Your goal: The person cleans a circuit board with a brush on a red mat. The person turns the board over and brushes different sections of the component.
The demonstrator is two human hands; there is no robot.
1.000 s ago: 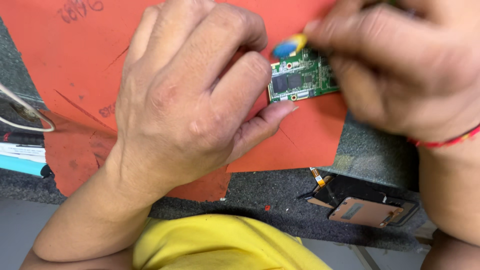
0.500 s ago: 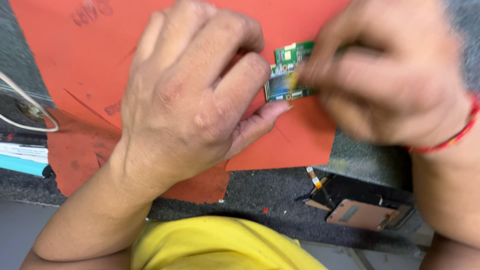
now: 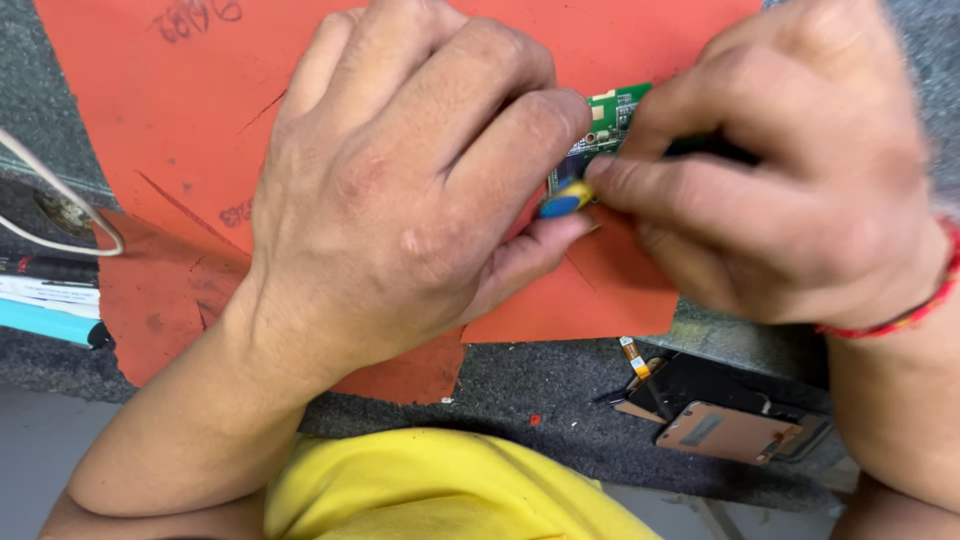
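The green board (image 3: 612, 118) lay on the orange mat (image 3: 180, 110), mostly hidden between both hands. The left hand (image 3: 400, 190) pinned it; the right hand (image 3: 770, 170) pinched a blue-tipped tool (image 3: 566, 201) against it. A phone part (image 3: 725, 432) sat nearby.

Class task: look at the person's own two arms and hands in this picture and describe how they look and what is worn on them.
Both forearms are bare, with no sleeves and no gloves. The left hand wears nothing: no ring, watch or band shows. The right hand has a thin red thread bracelet around its wrist. Fingernails are short. A yellow garment shows at the bottom edge, between the arms.
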